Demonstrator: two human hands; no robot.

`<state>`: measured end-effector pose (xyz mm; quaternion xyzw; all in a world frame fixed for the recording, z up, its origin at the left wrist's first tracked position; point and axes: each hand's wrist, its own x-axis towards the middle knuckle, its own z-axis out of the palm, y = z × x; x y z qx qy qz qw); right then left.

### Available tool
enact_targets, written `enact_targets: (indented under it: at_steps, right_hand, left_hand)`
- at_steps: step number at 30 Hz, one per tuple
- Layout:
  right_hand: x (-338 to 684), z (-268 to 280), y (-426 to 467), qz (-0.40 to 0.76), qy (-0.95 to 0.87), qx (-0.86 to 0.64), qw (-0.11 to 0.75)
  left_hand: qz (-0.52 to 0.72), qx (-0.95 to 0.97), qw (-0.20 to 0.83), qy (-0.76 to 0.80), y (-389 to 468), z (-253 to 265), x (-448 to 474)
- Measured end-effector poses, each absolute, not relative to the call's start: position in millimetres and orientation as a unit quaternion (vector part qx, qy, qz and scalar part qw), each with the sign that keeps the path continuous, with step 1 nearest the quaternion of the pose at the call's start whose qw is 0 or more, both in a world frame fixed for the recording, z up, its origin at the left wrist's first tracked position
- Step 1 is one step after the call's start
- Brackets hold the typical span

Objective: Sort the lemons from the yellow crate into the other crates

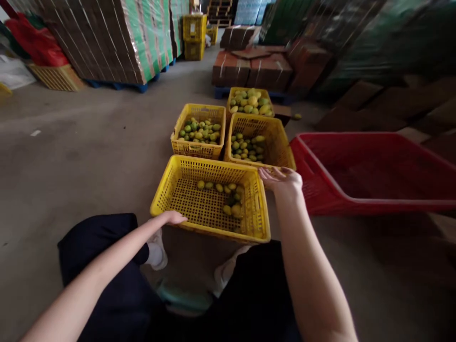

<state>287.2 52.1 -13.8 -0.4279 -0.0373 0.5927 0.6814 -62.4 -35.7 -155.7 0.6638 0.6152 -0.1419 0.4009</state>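
Right in front of me on the floor stands a yellow plastic crate (210, 164) with perforated walls. Several yellow-green oval fruits (219, 187), which look like lemons, lie in its right part; the left part of its floor is bare. My left hand (174, 217) grips the near rim, its fingertips partly hidden. At the far right corner is my right hand (281, 176), palm turned up and fingers stretched out, with nothing visible in it. Its fingertips are close to the rim; whether they touch it I cannot tell.
Beyond stand a left crate (197, 151), a right crate (285, 147) and a farther crate (232, 90), all holding similar fruits. A big red bin (309, 185) is at the right. Wrapped pallet stacks (107, 42) and cartons (231, 73) stand farther back.
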Motion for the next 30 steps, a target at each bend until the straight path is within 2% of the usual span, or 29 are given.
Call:
enact_targets:
  at_steps: [2, 5, 8, 13, 19, 25, 30]
  right_hand:
    - [284.1, -12.0, 50.1, 0.609, 0.04, -0.454, 0.649]
    - [277.5, -4.4, 41.8, 0.641, 0.044, -0.429, 0.635]
    - [273.5, 10.0, 28.7, 0.655, -0.01, -0.383, 0.652]
    - [284.5, 35.9, 9.0, 0.62, 0.027, -0.395, 0.677]
    - [301.3, 17.4, 3.2, 0.587, -0.035, -0.393, 0.707]
    - [289.9, 4.4, 3.4, 0.63, -0.008, -0.386, 0.674]
    - [290.1, 5.6, 2.3, 0.643, -0.017, -0.374, 0.668]
  left_hand:
    - [-0.152, 0.649, 0.424, 0.612, -15.1, -166.3, -58.0]
    - [-0.136, 0.635, 0.421, 0.633, 12.6, -184.5, -45.7]
    - [-0.107, 0.632, 0.379, 0.668, 37.1, -204.1, -28.2]
    - [-0.123, 0.653, 0.292, 0.688, 80.5, -234.2, 4.0]
    - [-0.148, 0.697, 0.279, 0.644, 128.3, -261.5, 32.3]
    - [-0.12, 0.647, 0.281, 0.698, 123.6, -281.7, 45.1]
    - [-0.134, 0.595, 0.357, 0.707, 87.1, -281.6, 35.6]
